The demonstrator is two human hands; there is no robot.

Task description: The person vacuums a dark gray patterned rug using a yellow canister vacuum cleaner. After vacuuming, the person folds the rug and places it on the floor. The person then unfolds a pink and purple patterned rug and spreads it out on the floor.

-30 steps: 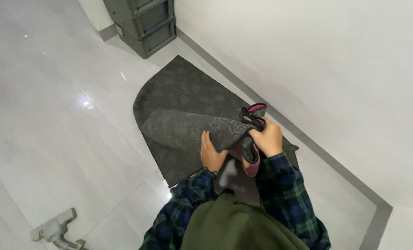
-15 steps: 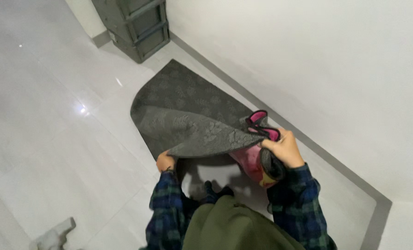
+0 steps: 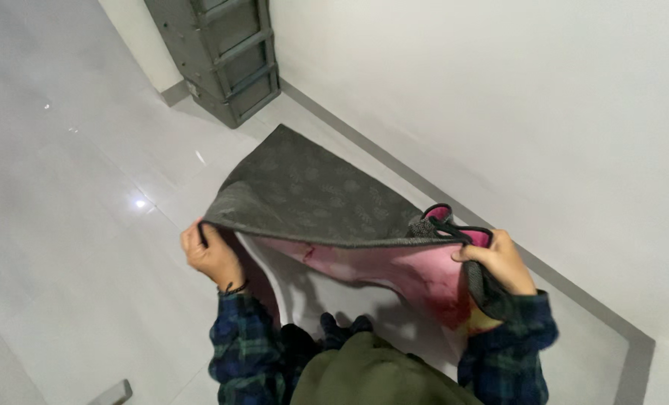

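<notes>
— Both hands have spread wide apart since a moment ago, and the dark grey floor mat (image 3: 312, 199) has come up off the tiles with them; before, the hands sat close together over a bunched fold near its right end.

— What does each hand have now?

— Left hand (image 3: 213, 255) is clamped on the mat's near left corner, fingers curled over the edge. Right hand (image 3: 499, 261) is closed on the near right corner, where the fabric is gathered into a loop showing black trim and bright pink.

— So where is the mat?

— Stretched between the two hands, its near edge raised and pulled taut. The leaf-patterned grey top slopes away toward the wall (image 3: 499, 97); its far point reaches the grey skirting strip (image 3: 364, 146). I cannot tell whether that far end rests on the floor. The pink underside (image 3: 394, 270) hangs open toward the camera, with darker red and yellow patches near the right hand.

— And around it?

— Glossy pale floor tiles (image 3: 72, 187) to the left, with white floor showing under the lifted mat. A grey storage unit (image 3: 226, 60) stands against the wall beyond the mat's far point, well apart from both hands. Blue-green plaid sleeves (image 3: 241, 345) cover both forearms, and an olive-green garment (image 3: 364, 375) fills the bottom of the view.
</notes>
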